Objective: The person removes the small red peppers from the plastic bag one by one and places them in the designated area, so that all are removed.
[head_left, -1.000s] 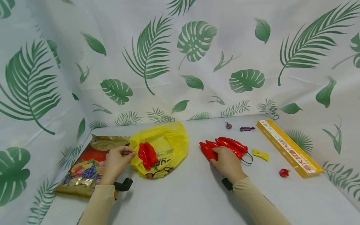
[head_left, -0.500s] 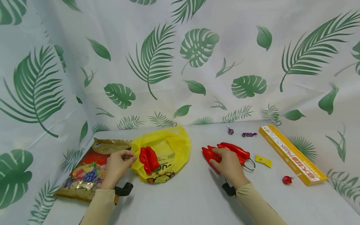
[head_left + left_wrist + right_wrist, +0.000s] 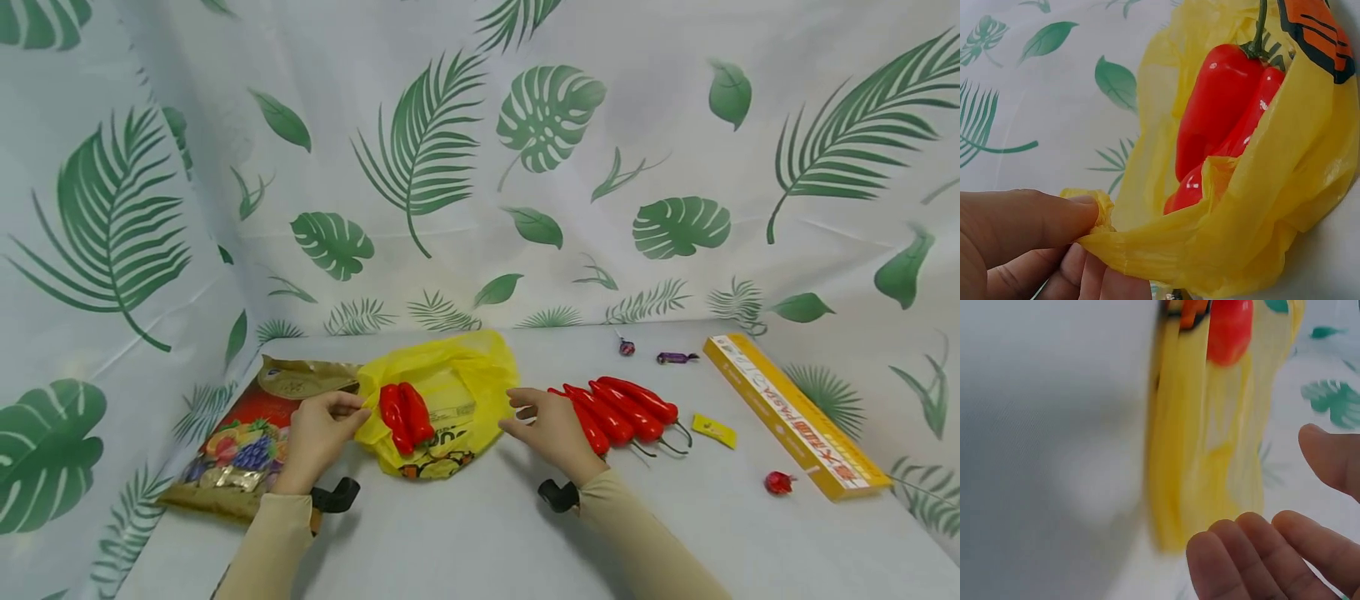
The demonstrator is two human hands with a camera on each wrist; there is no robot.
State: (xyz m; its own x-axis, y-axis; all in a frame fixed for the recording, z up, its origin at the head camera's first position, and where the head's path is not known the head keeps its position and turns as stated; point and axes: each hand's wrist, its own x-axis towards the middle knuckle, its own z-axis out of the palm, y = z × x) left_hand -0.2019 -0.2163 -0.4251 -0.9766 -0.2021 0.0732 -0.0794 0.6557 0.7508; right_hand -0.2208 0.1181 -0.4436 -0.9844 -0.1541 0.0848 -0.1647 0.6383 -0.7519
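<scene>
Leaf-print sheeting backs a pale worktop (image 3: 480, 533). Left hand (image 3: 318, 435) pinches the yellow bag (image 3: 450, 400) edge, keeping its mouth accessible; peppers (image 3: 405, 414) inside. Right hand (image 3: 551, 429), fingers spread and empty, lies between bag and loose peppers (image 3: 622, 412).

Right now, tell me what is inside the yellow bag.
Two red peppers lie inside the yellow bag, green stems showing in the left wrist view. The left hand pinches its edge. Anything beneath the peppers is covered.

Peppers (image 3: 405, 414) in bag (image 3: 457, 379), left of chillies (image 3: 622, 410).
</scene>
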